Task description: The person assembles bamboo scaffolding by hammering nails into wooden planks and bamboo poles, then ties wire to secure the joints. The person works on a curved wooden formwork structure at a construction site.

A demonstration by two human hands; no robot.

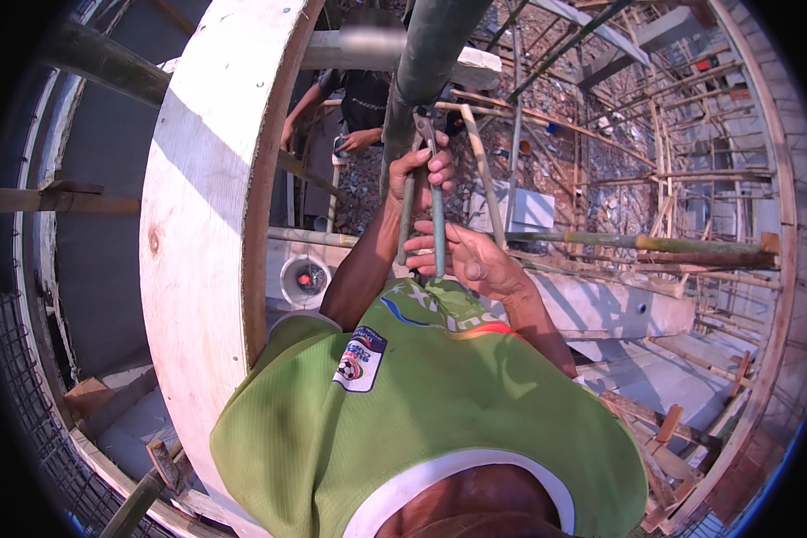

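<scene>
My left hand (419, 172) is closed around a pair of pincers (438, 220) just below their metal jaws. The jaws point up, against a thick dark pole (426, 58). One green-grey handle hangs down toward my green shirt; the other lies partly behind my left fingers. My right hand (477, 260) is beside the lower end of the green handle, its fingers stretched out across it and apart. Whether those fingers touch the handle is hard to tell.
A wide curved plywood board (197, 188) rises close on my left. Bamboo poles (655, 243) cross on the right above rubble-strewn ground. Below, another person (365, 99) in dark clothes holds a small object. A round white pipe opening (304, 280) is near my left elbow.
</scene>
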